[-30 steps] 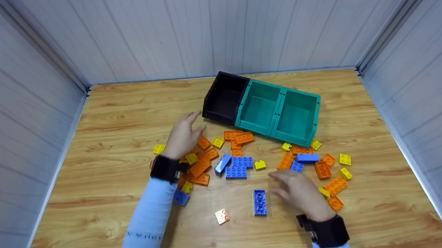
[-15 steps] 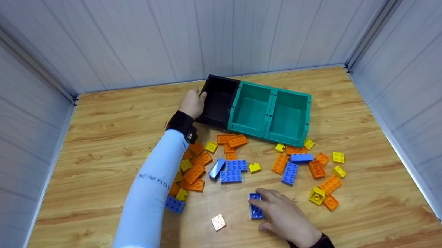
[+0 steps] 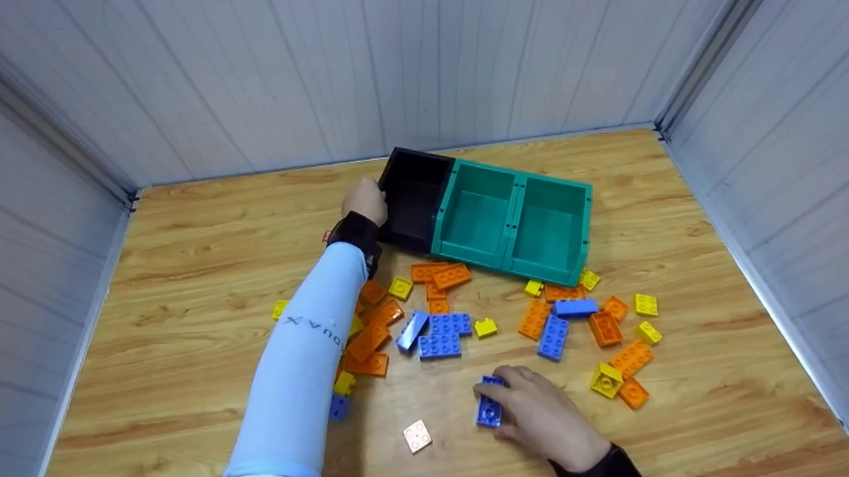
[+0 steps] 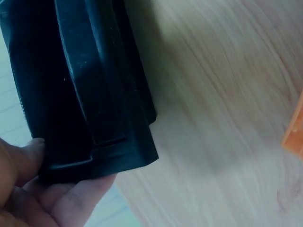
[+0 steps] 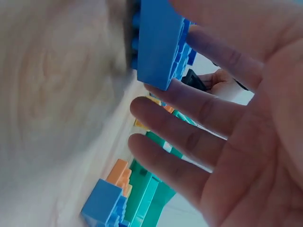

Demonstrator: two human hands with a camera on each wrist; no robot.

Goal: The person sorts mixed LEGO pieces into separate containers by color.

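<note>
My left hand (image 3: pixel 366 201) grips the left wall of a black bin (image 3: pixel 413 195). In the left wrist view the thumb lies inside this bin (image 4: pixel 71 118) and the fingers lie outside its edge. Near the front, my right hand (image 3: pixel 549 416) holds a blue building brick (image 3: pixel 489 413) lying hollow side up on the table. One finger crosses the top of the brick, with the thumb at its near side. Seen from the right wrist, the brick (image 5: pixel 158 47) sits between thumb and forefinger, studs facing the table, while the other fingers stretch out beyond it.
Two green bins (image 3: pixel 477 205) adjoin the black one. Blue, orange and yellow bricks lie in a left cluster (image 3: pixel 370 340) and a right cluster (image 3: pixel 607 329). A shiny square brick (image 3: pixel 417 436) lies left of my right hand. Pale panel walls (image 3: pixel 317 69) enclose the wooden table.
My left hand has reached forward from above the left bricks to the black bin and taken hold of its wall. My right hand has moved nearer and left, onto the blue brick.
</note>
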